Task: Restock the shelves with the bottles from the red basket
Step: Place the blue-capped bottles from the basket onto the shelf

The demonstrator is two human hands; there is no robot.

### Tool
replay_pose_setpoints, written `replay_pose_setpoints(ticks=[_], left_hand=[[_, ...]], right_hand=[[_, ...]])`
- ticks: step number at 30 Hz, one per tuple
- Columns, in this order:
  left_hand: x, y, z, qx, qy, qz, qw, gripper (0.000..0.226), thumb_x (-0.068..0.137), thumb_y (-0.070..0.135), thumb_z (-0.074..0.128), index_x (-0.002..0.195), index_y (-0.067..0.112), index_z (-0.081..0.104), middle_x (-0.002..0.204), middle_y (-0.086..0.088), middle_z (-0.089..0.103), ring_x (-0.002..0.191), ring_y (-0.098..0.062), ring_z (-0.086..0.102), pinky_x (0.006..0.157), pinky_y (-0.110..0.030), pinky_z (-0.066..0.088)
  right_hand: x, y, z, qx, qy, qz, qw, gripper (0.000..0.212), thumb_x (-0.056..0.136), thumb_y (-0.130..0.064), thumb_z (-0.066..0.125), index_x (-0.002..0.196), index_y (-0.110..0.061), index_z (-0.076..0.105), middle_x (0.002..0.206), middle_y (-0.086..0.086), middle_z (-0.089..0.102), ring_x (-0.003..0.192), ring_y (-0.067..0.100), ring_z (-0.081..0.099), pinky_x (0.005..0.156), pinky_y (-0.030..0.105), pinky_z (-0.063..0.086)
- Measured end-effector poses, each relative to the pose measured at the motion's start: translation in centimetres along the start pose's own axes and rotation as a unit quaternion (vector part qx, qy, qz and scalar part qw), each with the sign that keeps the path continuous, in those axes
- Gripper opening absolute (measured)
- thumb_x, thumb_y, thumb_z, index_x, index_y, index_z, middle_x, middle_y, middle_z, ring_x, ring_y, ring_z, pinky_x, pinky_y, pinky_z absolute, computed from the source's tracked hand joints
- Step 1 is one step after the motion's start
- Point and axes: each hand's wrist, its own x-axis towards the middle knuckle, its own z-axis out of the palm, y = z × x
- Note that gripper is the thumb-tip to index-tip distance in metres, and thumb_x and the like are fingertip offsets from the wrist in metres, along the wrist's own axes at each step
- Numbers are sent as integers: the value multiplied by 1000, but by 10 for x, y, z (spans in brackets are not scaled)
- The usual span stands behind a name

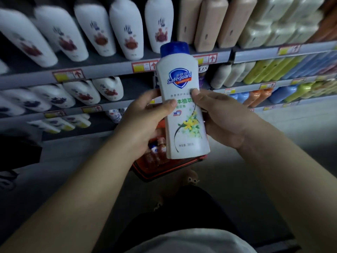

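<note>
A white Safeguard bottle (180, 99) with a blue cap and a yellow flower print stands upright in the middle of the view, held up in front of the shelves. My left hand (145, 121) grips its left side, thumb across the label. From the right, my right hand (220, 117) holds it too, thumb pressed on the front. Below and behind the bottle, the red basket (164, 170) sits on the floor with more bottles inside, mostly hidden by my hands.
Shelves (109, 70) run across the back with red and yellow price tags. White bottles (125, 30) fill the left, tan bottles (209, 22) the upper middle, green, blue and orange ones (264, 72) the right. Grey floor and my legs lie below.
</note>
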Motion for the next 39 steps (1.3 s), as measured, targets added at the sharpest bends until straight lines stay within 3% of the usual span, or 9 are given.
replay_pose_setpoints(ticks=[3, 10, 18, 29, 31, 34, 36, 39], left_hand=[[-14, 26, 4, 21, 0, 27, 999, 33, 86, 19, 67, 118, 24, 63, 104, 2, 72, 97, -20, 71, 87, -50, 55], [-25, 78, 19, 47, 0, 88, 995, 26, 87, 20, 66, 112, 27, 66, 106, 1, 73, 98, -19, 70, 87, -56, 54], [5, 134, 55, 44, 10, 155, 987, 28, 88, 17, 63, 115, 23, 64, 96, 2, 75, 91, -16, 72, 81, -43, 58], [76, 215, 112, 49, 46, 222, 973, 23, 88, 18, 64, 110, 26, 65, 95, 4, 74, 88, -15, 72, 76, -41, 59], [88, 228, 123, 51, 48, 239, 968, 17, 89, 15, 63, 102, 27, 65, 94, 5, 75, 86, -13, 72, 75, -36, 59], [107, 244, 142, 72, 50, 268, 959, 17, 90, 14, 62, 95, 31, 62, 94, 7, 74, 88, -12, 72, 81, -36, 57], [122, 251, 152, 72, 55, 280, 956, 20, 91, 12, 61, 96, 31, 59, 100, 5, 72, 93, -15, 70, 86, -39, 56], [146, 259, 160, 83, 78, 304, 946, 29, 90, 8, 62, 108, 29, 54, 112, 2, 68, 99, -15, 67, 89, -40, 55]], right_hand=[[-17, -21, 11, 1, -6, -17, 1000, 36, 100, -25, 41, 122, -2, 57, 116, 19, 67, 107, 32, 65, 85, 41, 57], [-39, -69, 24, -3, -2, -67, 998, 35, 100, -25, 42, 122, -2, 58, 115, 19, 68, 107, 32, 65, 86, 43, 56], [-22, -138, 6, -6, -42, -106, 993, 37, 99, -24, 45, 127, -1, 54, 117, 20, 66, 107, 34, 65, 88, 44, 55], [25, -248, -37, -64, -54, -190, 978, 32, 97, -21, 51, 125, -6, 55, 112, 15, 70, 100, 27, 69, 79, 36, 58], [32, -265, -47, -137, -31, -225, 964, 30, 97, -24, 52, 124, -13, 57, 109, 6, 71, 96, 16, 70, 74, 27, 57], [38, -292, -63, -298, 38, -264, 916, 28, 95, -34, 52, 122, -26, 59, 98, -11, 71, 78, -6, 67, 57, 8, 48], [45, -307, -72, -356, 67, -285, 888, 28, 95, -35, 52, 122, -28, 58, 100, -12, 68, 82, -5, 63, 61, 12, 47], [64, -319, -76, -391, 114, -326, 853, 30, 95, -30, 53, 124, -23, 56, 109, -1, 66, 95, 12, 61, 74, 24, 50]])
